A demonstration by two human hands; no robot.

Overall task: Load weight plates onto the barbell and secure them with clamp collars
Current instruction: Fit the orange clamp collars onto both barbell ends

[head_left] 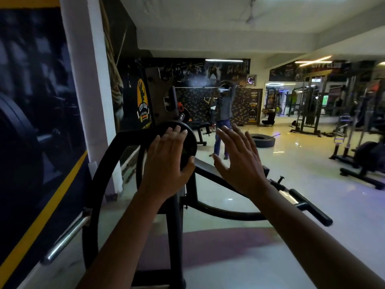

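The left hand (168, 163) lies flat on the face of a black plate (190, 142), fingers straight, thumb at its lower rim. The plate stands upright on a chrome sleeve (181, 117) of the black frame (90, 205). The right hand (237, 161) hangs just beside it, fingers spread wide, touching nothing.

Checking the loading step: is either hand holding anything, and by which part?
Nothing is gripped. The left hand lies flat on the face of the black weight plate, thumb at its lower rim; the right hand is open in midair.
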